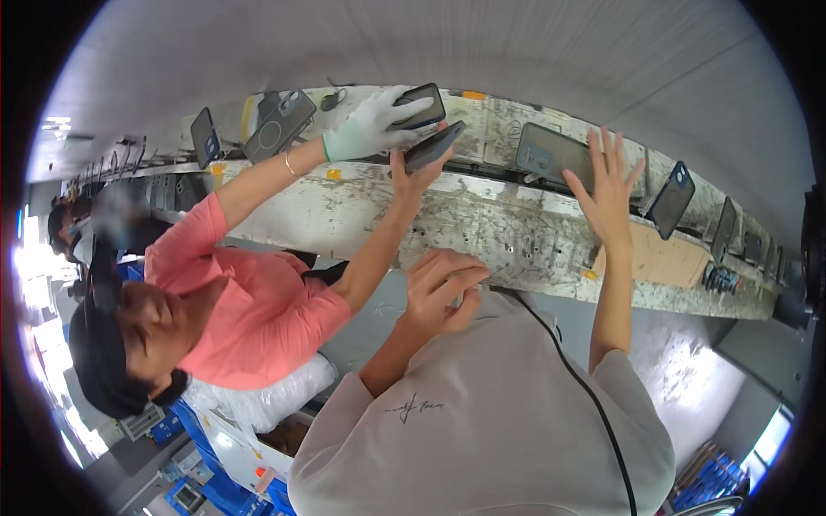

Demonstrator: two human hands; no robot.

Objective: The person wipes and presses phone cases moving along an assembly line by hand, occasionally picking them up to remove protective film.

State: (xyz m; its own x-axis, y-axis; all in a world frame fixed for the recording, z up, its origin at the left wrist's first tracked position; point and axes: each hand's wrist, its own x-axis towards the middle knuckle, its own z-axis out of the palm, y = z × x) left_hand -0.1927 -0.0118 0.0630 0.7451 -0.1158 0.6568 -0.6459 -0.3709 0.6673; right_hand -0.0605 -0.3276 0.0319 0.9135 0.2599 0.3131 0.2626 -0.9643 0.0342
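Observation:
My right hand (607,185) is raised with its fingers spread, holding nothing. Its fingertips are at the edge of a dark phone case (544,153) that lies on the scratched white bench (482,228). My left hand (443,288) is curled close to my chest, and I see nothing in it. To my left a co-worker in a pink shirt (258,314) reaches over the bench. Their white-gloved hand (366,129) grips one dark case (423,105), and their bare hand (413,172) holds a second dark case (434,146) just below it.
More dark cases stand or lie along the bench, at the left (205,136), (280,125) and at the right (669,199), (725,228). A brown pad (662,258) lies at the bench's near right. A black cable (594,404) runs across my shirt. Blue crates (194,494) sit at lower left.

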